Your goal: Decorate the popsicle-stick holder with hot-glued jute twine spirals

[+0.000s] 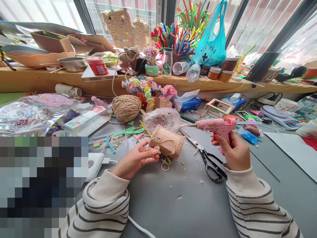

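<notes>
My right hand [231, 148] is closed round the grip of a pink glue gun [218, 126], held above the grey table with its nozzle pointing left. My left hand [137, 158] pinches the near end of a small wooden piece wrapped in jute twine [167, 141], which rests on the table. The nozzle tip is a little above and to the right of that piece, not touching it. A ring shows on a finger of the left hand.
Black-handled scissors [209, 162] lie between my hands. A ball of jute twine [126, 107] and a clear plastic bag [160, 119] sit behind the wrapped piece. A white power bank [95, 165] lies at the left. Craft flowers, jars and pipe cleaners crowd the wooden sill [29, 81].
</notes>
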A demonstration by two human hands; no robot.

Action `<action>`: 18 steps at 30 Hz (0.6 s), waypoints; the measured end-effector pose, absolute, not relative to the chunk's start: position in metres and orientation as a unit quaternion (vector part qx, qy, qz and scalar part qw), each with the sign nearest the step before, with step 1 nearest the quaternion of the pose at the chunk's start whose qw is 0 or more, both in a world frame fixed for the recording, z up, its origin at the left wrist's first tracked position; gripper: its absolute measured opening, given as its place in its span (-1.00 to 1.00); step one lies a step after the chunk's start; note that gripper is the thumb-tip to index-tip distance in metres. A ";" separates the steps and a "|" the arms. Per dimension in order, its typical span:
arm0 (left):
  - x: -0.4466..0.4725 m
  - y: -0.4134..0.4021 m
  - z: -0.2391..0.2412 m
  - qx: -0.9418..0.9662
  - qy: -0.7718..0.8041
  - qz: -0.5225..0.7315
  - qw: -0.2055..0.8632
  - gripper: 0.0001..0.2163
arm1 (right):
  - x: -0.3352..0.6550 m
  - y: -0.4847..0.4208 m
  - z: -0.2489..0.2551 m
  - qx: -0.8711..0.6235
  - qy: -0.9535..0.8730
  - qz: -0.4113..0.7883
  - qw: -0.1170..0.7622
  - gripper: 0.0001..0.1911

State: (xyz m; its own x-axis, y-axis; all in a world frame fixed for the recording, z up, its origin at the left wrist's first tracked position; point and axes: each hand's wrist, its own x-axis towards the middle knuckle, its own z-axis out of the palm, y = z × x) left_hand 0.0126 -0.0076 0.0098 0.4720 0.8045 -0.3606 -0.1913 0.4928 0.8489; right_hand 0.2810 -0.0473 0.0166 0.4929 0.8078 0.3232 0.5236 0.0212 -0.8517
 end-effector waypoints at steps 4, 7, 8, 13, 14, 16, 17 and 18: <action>0.013 -0.009 0.011 0.386 0.396 0.321 0.769 -0.66 | 0.273 -0.050 0.010 -0.704 -0.548 0.044 0.449 -0.60; 0.013 -0.009 0.012 0.383 0.399 0.319 0.770 -0.66 | 0.267 -0.052 0.010 -0.734 -0.547 -0.025 0.401 -0.51; 0.013 -0.009 0.012 0.382 0.398 0.319 0.771 -0.66 | 0.265 -0.053 0.010 -0.740 -0.545 -0.041 0.393 -0.50; 0.013 -0.010 0.013 0.379 0.394 0.321 0.773 -0.68 | 0.262 -0.053 0.006 -0.714 -0.576 -0.108 0.383 -0.66; 0.014 -0.010 0.013 0.379 0.396 0.321 0.773 -0.67 | 0.261 -0.053 0.005 -0.701 -0.585 -0.122 0.389 -0.69; 0.014 -0.010 0.014 0.380 0.400 0.319 0.771 -0.65 | 0.260 -0.053 0.004 -0.671 -0.603 -0.152 0.404 -0.74; 0.014 -0.011 0.014 0.381 0.402 0.317 0.770 -0.63 | 0.259 -0.053 0.003 -0.657 -0.611 -0.165 0.410 -0.75; 0.014 -0.011 0.014 0.383 0.403 0.315 0.770 -0.62 | 0.259 -0.052 0.003 -0.644 -0.619 -0.175 0.414 -0.77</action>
